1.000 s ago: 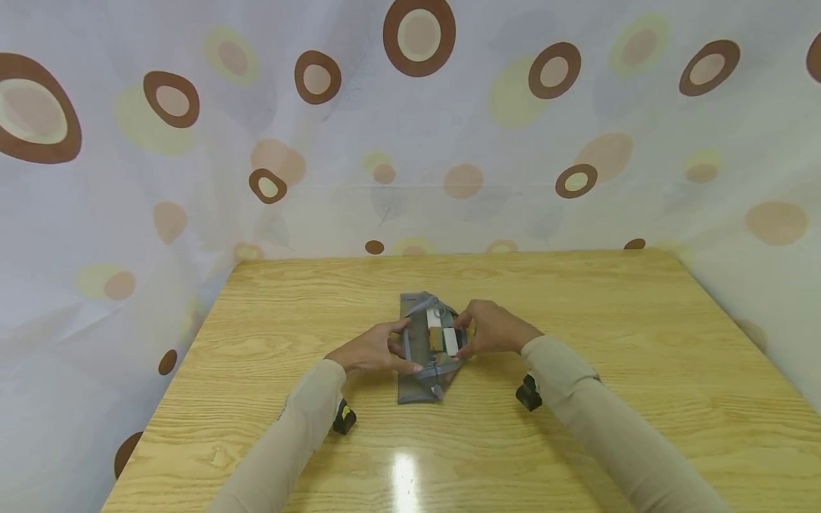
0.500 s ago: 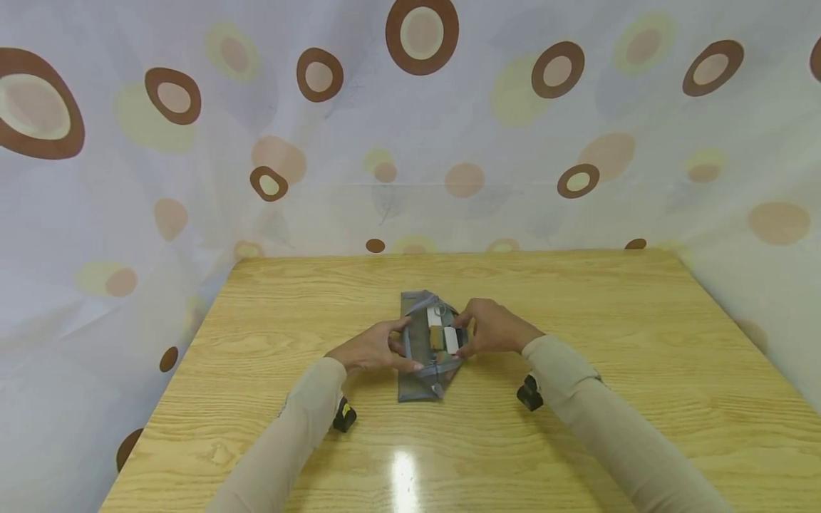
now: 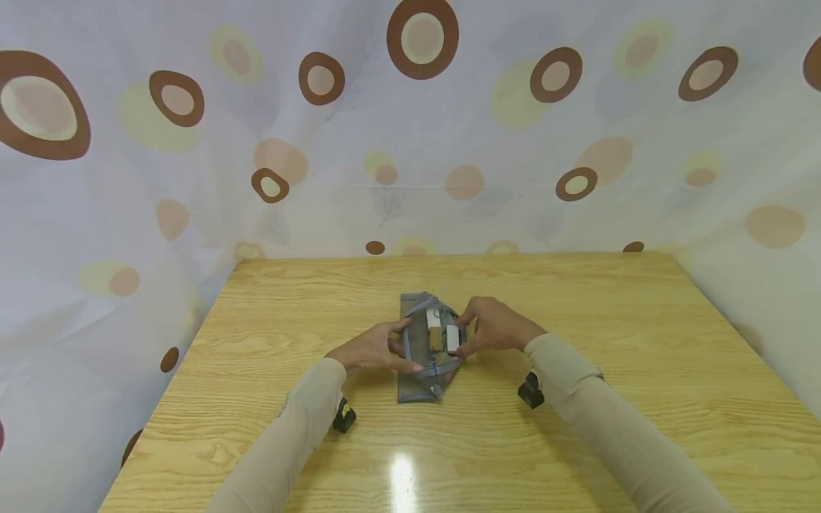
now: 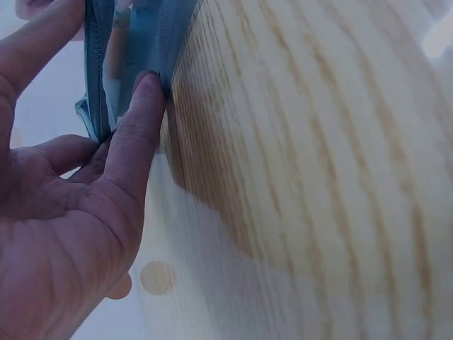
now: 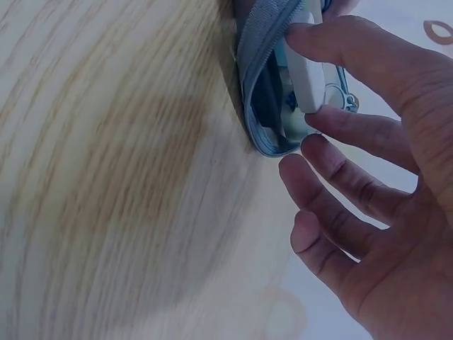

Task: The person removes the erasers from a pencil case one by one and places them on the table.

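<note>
A grey zip pouch lies unzipped on the table, its mouth spread wide. My left hand holds the pouch's left side; in the left wrist view its thumb presses along one zipper edge, with the other fingers round the far side. My right hand pinches a small white rectangular block between thumb and index finger, upright within the pouch's right part. Its other fingers are loosely bent outside the zipper. Inside the pouch show a tan block, another white piece and a metal ring.
The pouch rests on a wood-grain table. A patterned white sheet hangs behind it and along both sides. Dark wrist cameras sit under both sleeves.
The white block in my right hand has shifted slightly to the right inside the pouch, along with the fingertips. My left hand keeps its place on the pouch.
</note>
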### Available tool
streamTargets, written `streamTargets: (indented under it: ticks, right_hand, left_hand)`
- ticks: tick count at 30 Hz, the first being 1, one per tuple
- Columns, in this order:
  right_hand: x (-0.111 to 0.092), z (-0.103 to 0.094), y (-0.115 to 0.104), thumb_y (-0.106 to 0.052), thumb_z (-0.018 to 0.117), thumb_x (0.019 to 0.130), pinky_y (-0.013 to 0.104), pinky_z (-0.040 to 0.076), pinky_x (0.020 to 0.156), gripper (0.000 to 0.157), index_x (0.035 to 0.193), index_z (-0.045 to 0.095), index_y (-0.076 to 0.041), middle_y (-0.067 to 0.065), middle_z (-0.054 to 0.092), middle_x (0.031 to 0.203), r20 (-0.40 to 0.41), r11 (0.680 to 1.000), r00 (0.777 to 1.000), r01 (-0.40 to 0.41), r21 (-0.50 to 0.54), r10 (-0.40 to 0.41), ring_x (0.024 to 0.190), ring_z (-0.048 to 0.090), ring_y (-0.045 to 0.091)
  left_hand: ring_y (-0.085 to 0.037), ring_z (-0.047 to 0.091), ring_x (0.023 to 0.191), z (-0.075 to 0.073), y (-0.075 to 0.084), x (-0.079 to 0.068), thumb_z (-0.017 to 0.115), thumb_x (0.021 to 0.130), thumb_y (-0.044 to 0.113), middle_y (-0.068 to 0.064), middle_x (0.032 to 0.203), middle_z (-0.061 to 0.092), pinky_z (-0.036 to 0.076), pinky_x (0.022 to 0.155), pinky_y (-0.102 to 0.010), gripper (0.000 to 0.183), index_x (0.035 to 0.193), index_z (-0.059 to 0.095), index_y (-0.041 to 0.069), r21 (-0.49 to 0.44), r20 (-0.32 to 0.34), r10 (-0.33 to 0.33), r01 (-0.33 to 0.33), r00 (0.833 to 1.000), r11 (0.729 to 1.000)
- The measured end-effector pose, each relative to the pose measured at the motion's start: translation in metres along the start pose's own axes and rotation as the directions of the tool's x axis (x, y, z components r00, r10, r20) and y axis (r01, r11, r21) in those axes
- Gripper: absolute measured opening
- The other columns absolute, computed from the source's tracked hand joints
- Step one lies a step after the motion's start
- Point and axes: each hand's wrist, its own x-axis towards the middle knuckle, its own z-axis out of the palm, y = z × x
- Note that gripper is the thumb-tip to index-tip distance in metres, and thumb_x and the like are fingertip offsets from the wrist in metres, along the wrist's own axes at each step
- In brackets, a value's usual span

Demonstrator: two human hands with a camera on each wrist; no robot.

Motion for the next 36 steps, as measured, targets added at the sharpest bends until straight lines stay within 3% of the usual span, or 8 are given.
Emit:
streamTargets:
  ticks: [7,14,18,23,26,28,31,36]
  right_hand:
    - [-0.007,-0.009,0.005,-0.024,0.087,0.08,0.038,0.057,0.075,0.051,0.119,0.072,0.006,0.017,0.061,0.117,-0.032,1.0,0.999,0.001,-0.018,-0.001,0.084,0.064,0.019]
    - [-0.018,-0.022,0.017,-0.026,0.087,0.081,0.041,0.056,0.074,0.055,0.121,0.07,0.008,0.02,0.061,0.118,-0.068,0.999,0.997,-0.027,0.022,0.029,0.086,0.063,0.024]
    - [-0.024,-0.029,0.026,-0.025,0.087,0.08,0.037,0.054,0.068,0.055,0.12,0.07,0.009,0.023,0.06,0.119,-0.092,0.998,0.994,-0.059,0.035,0.062,0.076,0.06,0.02]
    - [-0.035,-0.037,0.038,-0.023,0.087,0.08,0.033,0.043,0.058,0.055,0.118,0.07,0.011,0.028,0.062,0.122,-0.107,0.995,0.989,-0.095,0.036,0.098,0.06,0.041,0.017]
    - [-0.041,-0.041,0.045,-0.026,0.087,0.08,0.036,0.048,0.064,0.055,0.118,0.071,0.01,0.029,0.062,0.126,-0.113,0.993,0.986,-0.122,0.011,0.122,0.071,0.051,0.023]
    - [-0.045,-0.043,0.05,-0.028,0.087,0.08,0.044,0.054,0.075,0.055,0.117,0.071,0.01,0.029,0.063,0.126,-0.117,0.99,0.983,-0.141,0.003,0.14,0.089,0.061,0.034]
    - [-0.05,-0.045,0.056,-0.03,0.087,0.08,0.058,0.05,0.093,0.056,0.116,0.072,0.01,0.029,0.064,0.125,-0.119,0.985,0.978,-0.172,-0.011,0.169,0.121,0.054,0.048]
    - [-0.057,-0.046,0.066,-0.031,0.087,0.08,0.063,0.047,0.097,0.059,0.116,0.07,0.013,0.031,0.064,0.124,-0.111,0.977,0.972,-0.212,-0.021,0.208,0.124,0.05,0.054]
  left_hand:
    - [-0.023,0.067,0.106,0.0,-0.003,0.001,0.084,0.085,0.017,-0.017,0.13,0.061,0.053,0.096,-0.042,0.104,0.162,0.016,0.005,-0.003,-0.009,-0.008,0.008,1.0,1.0]
    - [-0.023,0.066,0.107,0.001,-0.003,0.002,0.083,0.086,0.015,-0.016,0.127,0.061,0.056,0.09,-0.037,0.104,0.163,0.013,0.005,-0.019,0.004,-0.017,0.017,1.0,1.0]
    - [-0.023,0.066,0.107,0.001,-0.003,0.002,0.083,0.086,0.015,-0.016,0.128,0.06,0.056,0.089,-0.037,0.104,0.163,0.013,0.005,-0.016,0.008,-0.013,0.013,1.0,1.0]
    - [-0.024,0.066,0.108,0.001,-0.002,0.001,0.083,0.086,0.015,-0.016,0.132,0.057,0.057,0.088,-0.037,0.104,0.163,0.013,0.005,-0.015,0.007,-0.014,0.014,1.0,1.0]
    - [-0.024,0.065,0.108,0.001,-0.002,0.001,0.083,0.086,0.016,-0.016,0.131,0.058,0.057,0.088,-0.037,0.104,0.163,0.013,0.005,-0.01,0.005,-0.016,0.016,1.0,1.0]
    - [-0.024,0.065,0.108,0.001,-0.002,0.001,0.083,0.086,0.017,-0.016,0.131,0.058,0.056,0.088,-0.037,0.104,0.163,0.014,0.006,0.0,0.001,-0.017,0.017,1.0,1.0]
    - [-0.023,0.065,0.108,0.0,-0.001,0.001,0.083,0.086,0.018,-0.016,0.131,0.059,0.056,0.089,-0.037,0.103,0.163,0.015,0.006,0.016,-0.002,-0.017,0.017,1.0,1.0]
    - [-0.022,0.065,0.107,0.0,-0.001,0.001,0.083,0.086,0.019,-0.015,0.129,0.06,0.056,0.089,-0.037,0.103,0.163,0.015,0.007,0.02,0.003,-0.017,0.017,1.0,1.0]
